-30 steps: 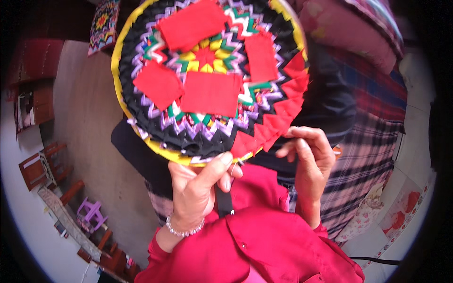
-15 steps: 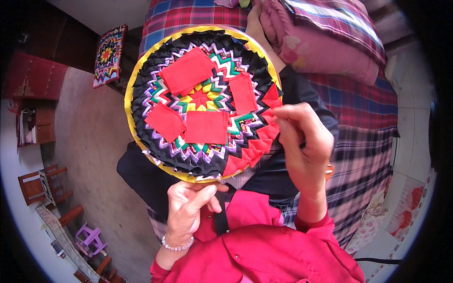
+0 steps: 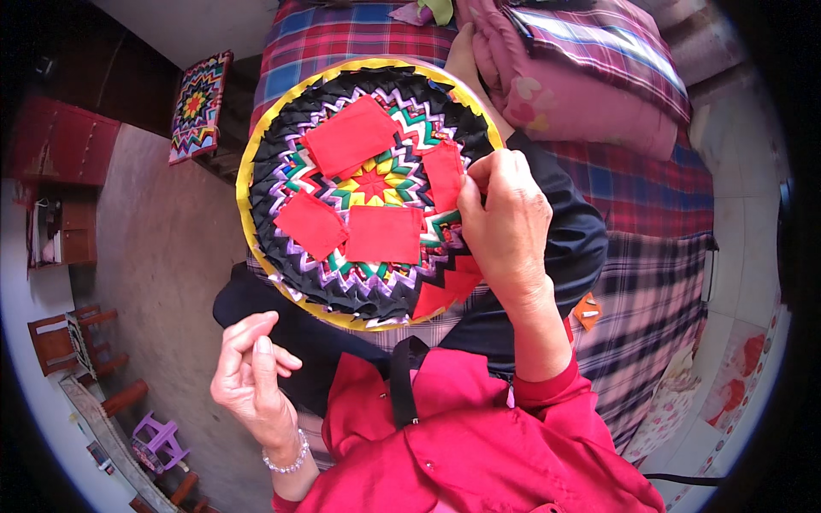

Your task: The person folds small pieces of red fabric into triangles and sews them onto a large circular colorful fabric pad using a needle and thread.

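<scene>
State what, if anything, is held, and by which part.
Left hand: nothing visible. Right hand: at the rightmost red fabric rectangle on the round patchwork; whether it grips either cannot be told.

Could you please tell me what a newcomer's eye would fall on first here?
Most likely the yellow-rimmed round patchwork, just above the picture's middle, with four red cloth pieces on it. The right hand covers part of its right edge, while the left hand is apart, at lower left. A square panel in similar zigzag colours shows at upper left.

Purple stool (image 3: 159, 440), pink bedding (image 3: 581, 103), red cabinet (image 3: 67, 141)
</scene>
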The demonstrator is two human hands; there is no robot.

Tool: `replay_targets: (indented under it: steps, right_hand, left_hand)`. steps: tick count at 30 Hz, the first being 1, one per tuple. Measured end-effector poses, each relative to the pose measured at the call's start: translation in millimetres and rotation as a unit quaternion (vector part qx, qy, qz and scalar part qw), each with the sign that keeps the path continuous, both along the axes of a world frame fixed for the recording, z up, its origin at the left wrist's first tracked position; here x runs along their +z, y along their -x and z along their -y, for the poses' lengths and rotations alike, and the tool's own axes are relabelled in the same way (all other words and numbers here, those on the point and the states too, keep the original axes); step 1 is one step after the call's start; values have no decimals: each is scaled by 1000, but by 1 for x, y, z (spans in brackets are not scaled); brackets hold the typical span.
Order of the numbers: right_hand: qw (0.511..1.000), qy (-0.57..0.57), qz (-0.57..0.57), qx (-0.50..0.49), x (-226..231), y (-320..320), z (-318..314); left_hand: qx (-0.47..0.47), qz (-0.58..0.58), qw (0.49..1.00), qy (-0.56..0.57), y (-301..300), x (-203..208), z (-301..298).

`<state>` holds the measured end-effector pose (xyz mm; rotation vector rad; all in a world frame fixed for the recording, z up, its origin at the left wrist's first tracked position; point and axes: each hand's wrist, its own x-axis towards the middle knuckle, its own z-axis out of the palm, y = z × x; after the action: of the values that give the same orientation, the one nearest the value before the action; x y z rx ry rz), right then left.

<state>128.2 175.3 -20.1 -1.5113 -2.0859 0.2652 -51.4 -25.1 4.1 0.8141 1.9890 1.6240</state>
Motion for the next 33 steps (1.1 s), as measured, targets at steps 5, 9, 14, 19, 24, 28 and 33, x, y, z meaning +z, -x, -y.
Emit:
replay_targets:
  steps: [5, 9, 14, 19, 24, 28, 33]
  right_hand:
    - [999, -13, 41, 10, -2, 3, -6]
    - [999, -30, 11, 13, 0, 1, -6]
    - [1000, -5, 14, 18, 5, -3, -6]
    - [998, -4, 53, 17, -4, 6, -10]
    - [995, -35, -79, 58, 8, -5, -6]
    - [897, 261, -297, 199, 40, -18, 13]
    - [714, 482, -437, 258, 59, -31, 47]
  left_hand:
    - [-44, 21, 997, -54, -14, 14, -29]
    - [-116, 64, 988, -82, -20, 17, -36]
    - [-97, 49, 991, -82, -19, 22, -39]
    - [-71, 34, 993, -93, -13, 20, -40]
    - [-81, 49, 991, -89, -14, 20, -40]
    - [-125, 80, 987, -59, -18, 21, -41]
    - [-219, 275, 936, -28, -32, 23, -46]
